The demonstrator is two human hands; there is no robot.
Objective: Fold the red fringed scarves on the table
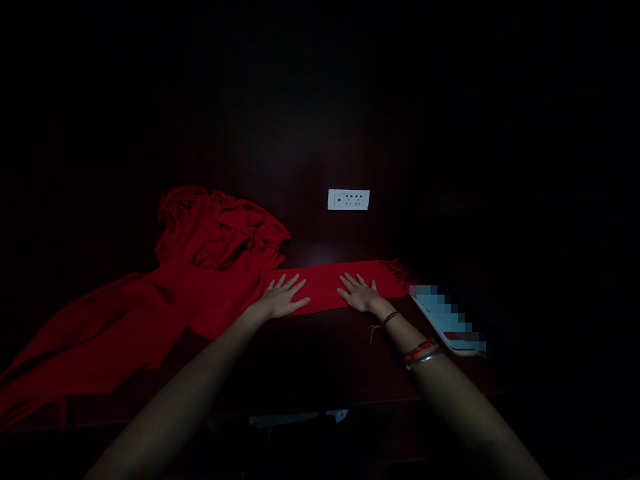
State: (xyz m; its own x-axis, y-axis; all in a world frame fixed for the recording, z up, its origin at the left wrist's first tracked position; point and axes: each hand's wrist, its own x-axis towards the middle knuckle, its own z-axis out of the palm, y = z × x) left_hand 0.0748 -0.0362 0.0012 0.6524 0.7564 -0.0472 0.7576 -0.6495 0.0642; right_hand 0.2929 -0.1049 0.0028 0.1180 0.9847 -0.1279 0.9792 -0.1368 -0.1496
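A red scarf (323, 283) with fringed ends lies across a dark tabletop. Its right part is a flat, narrow strip, with the fringe at the far right end. Toward the left the red cloth is bunched in a heap and also trails down over the front edge. My left hand (283, 298) rests palm down on the strip, fingers spread, close to the bunched part. Also palm down with fingers apart, my right hand (359, 293) presses on the strip nearer the fringe. Neither hand grips the cloth.
A device with a lit, partly pixelated screen (447, 320) lies right of the scarf. A white socket panel (349, 200) is on the dark back wall. Pale items (290, 419) show below the table's front edge. The surroundings are very dark.
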